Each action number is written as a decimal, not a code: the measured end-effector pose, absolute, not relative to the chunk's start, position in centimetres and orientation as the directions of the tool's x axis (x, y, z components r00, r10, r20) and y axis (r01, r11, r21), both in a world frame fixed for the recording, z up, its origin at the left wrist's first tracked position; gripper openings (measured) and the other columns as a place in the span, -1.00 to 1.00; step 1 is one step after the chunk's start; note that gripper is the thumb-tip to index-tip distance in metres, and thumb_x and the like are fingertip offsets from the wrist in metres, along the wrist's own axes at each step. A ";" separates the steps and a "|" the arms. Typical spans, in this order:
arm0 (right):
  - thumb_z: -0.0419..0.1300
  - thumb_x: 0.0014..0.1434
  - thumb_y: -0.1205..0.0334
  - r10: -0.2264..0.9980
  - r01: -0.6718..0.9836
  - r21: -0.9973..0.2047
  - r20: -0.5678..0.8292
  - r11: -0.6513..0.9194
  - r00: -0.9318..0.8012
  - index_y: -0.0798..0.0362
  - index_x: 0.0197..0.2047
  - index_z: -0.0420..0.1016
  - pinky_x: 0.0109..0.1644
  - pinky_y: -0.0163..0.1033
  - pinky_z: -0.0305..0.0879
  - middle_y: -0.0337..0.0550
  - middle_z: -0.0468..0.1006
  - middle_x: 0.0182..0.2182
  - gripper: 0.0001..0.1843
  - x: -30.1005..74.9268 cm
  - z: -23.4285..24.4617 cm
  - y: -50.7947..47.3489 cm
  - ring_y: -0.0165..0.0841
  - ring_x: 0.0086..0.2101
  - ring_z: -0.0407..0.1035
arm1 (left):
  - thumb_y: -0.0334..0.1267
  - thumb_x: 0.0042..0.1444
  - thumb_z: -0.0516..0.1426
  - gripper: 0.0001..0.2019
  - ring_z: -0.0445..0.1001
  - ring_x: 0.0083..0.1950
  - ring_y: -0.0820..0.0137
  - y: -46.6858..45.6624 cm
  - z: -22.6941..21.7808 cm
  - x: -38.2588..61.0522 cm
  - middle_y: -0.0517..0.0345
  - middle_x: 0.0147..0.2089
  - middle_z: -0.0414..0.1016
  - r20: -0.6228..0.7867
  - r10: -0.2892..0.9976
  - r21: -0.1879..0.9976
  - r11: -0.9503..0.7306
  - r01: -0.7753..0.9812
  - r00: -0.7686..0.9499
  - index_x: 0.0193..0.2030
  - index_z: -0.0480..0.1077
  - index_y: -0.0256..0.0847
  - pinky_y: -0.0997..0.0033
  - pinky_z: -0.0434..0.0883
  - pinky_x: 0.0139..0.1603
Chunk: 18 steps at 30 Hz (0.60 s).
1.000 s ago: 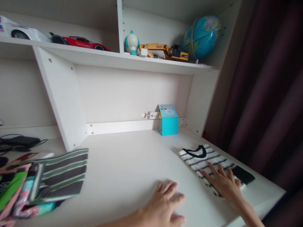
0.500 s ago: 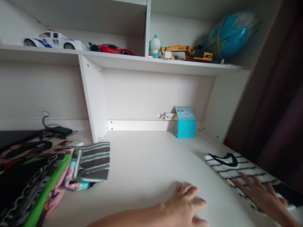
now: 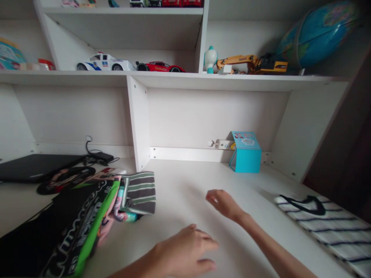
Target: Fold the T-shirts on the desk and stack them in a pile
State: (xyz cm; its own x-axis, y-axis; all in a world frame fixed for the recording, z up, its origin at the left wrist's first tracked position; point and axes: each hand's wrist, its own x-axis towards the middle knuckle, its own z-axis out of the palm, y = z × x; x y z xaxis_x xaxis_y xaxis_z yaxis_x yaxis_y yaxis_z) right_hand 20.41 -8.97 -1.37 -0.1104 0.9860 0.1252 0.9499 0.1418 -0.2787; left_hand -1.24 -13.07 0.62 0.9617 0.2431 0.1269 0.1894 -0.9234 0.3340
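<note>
My left hand (image 3: 188, 251) is low in the middle of the view, over the white desk top (image 3: 176, 216). Its fingers are apart and hold nothing. Farther forward and to the right, my right hand (image 3: 224, 202) hovers above the desk with loosely bent fingers and nothing visible in them. On the right lies a folded white shirt with dark stripes and a black collar (image 3: 330, 224), apart from both hands. To the left is a pile of clothes: a black garment with white lettering and a green edge (image 3: 75, 224), pink cloth (image 3: 104, 231) and a folded grey-green striped piece (image 3: 140, 193).
A blue desk calendar (image 3: 247, 160) stands at the back beside a power strip (image 3: 224, 144). At the left are a black laptop (image 3: 37, 168) and an adapter with cables (image 3: 101, 156). The shelf above holds toy cars (image 3: 160, 66), a toy excavator (image 3: 255, 63) and a globe (image 3: 324, 34).
My right hand has left the striped shirt and moved left over the desk. My left hand has shifted left. The view has turned left, bringing the laptop and more shelf into sight.
</note>
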 end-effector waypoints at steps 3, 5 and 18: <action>0.05 0.10 0.30 0.981 0.934 -0.301 0.081 0.192 -0.176 0.03 -0.32 0.49 -0.19 -0.30 0.24 -0.14 0.54 -0.32 -0.82 11.0 -0.5 -3.7 -0.32 -0.24 0.40 | -0.33 0.10 0.04 -0.90 0.43 -0.23 0.39 -12.5 -0.3 -3.3 0.20 -0.32 0.48 0.218 0.431 0.346 -0.873 0.344 0.876 -0.27 0.37 -0.16 0.49 0.28 -0.16; 0.06 0.14 0.24 0.982 0.925 -0.330 0.055 0.189 -0.181 0.06 -0.27 0.47 -0.17 -0.26 0.26 -0.14 0.52 -0.28 -0.82 6.7 -0.7 -0.4 -0.34 -0.23 0.39 | -0.40 0.10 0.00 -0.86 0.41 -0.29 0.41 -12.0 -1.4 -4.3 0.19 -0.38 0.45 0.286 0.522 0.353 -0.837 0.418 0.804 -0.35 0.37 -0.18 0.51 0.28 -0.25; 0.09 0.17 0.13 0.989 0.877 -0.459 0.026 0.141 -0.146 0.11 -0.09 0.34 -0.15 -0.14 0.32 -0.14 0.40 -0.15 -0.72 -0.4 -1.0 6.2 -0.36 -0.21 0.34 | -0.45 0.04 -0.06 -0.83 0.39 -0.38 0.38 -10.6 -2.8 -5.3 0.14 -0.46 0.42 0.545 0.607 0.326 -0.789 0.521 0.578 -0.42 0.31 -0.21 0.44 0.29 -0.36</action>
